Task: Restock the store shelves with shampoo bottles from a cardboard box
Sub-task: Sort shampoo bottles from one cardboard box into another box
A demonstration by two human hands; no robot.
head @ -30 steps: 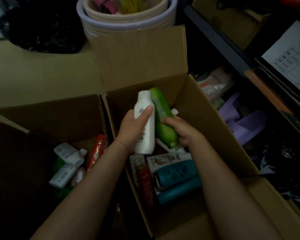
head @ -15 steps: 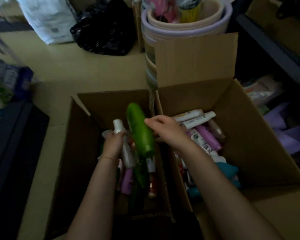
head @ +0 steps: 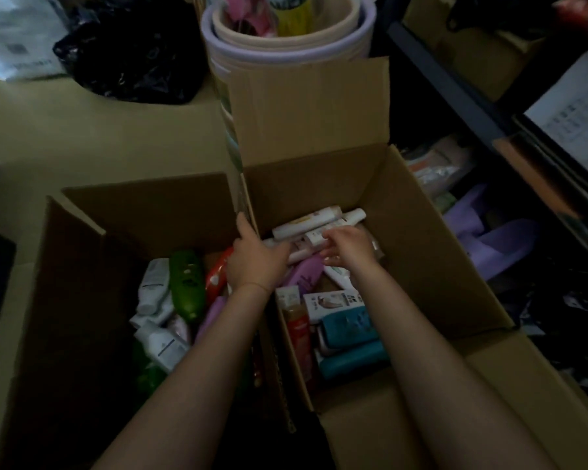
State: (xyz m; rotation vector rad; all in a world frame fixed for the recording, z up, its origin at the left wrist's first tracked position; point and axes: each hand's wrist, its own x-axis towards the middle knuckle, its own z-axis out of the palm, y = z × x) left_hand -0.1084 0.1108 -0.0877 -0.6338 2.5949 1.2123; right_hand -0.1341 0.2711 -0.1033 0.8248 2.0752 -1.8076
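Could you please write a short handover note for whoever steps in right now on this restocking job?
Left hand: over the wall between the two boxes, fingers reaching toward the white tubes; grip unclear.
Right hand: in the right box, fingers loosely curled over the tubes, nothing clearly held.
Green bottle lies in the left box with white bottles.
Teal bottles lie in the right box.
Done: some bottles sit in the left box.
Left: pick bottles, stock shelves.

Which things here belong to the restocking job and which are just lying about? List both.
Part of the job:
right cardboard box
left cardboard box
green bottle
teal bottles
white tubes
left hand
right hand
shelf frame

Just lying about:
black plastic bag
stacked buckets
purple item
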